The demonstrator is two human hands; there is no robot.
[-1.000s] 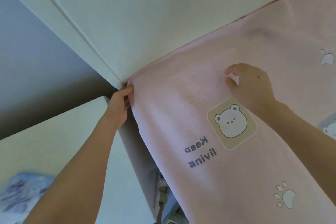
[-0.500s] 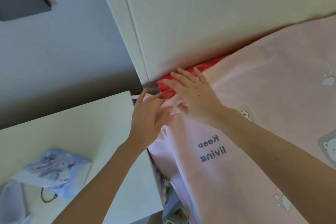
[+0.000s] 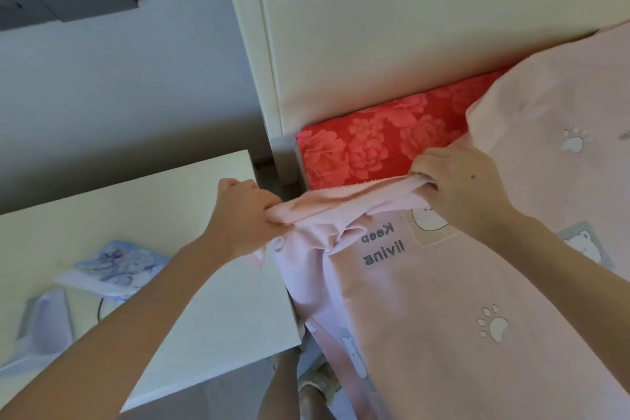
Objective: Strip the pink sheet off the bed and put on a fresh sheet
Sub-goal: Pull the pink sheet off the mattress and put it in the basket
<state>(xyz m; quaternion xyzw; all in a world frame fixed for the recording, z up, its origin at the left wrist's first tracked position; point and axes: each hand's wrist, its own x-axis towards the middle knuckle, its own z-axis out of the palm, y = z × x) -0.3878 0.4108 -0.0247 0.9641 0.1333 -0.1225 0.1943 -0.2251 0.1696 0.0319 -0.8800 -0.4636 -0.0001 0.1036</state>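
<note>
By the headboard point(image 3: 409, 27), the left hand point(image 3: 243, 215) and right hand point(image 3: 460, 181) each grip the bunched edge of the pink sheet point(image 3: 443, 283), already off the red cover point(image 3: 368, 147) there; pulling evenly toward the foot should free it without snagging.

pink sheet point(image 3: 443, 283) corner now peeled back, more red floral layer point(image 3: 381, 143) exposed, both hands gripping bunched edge
</note>
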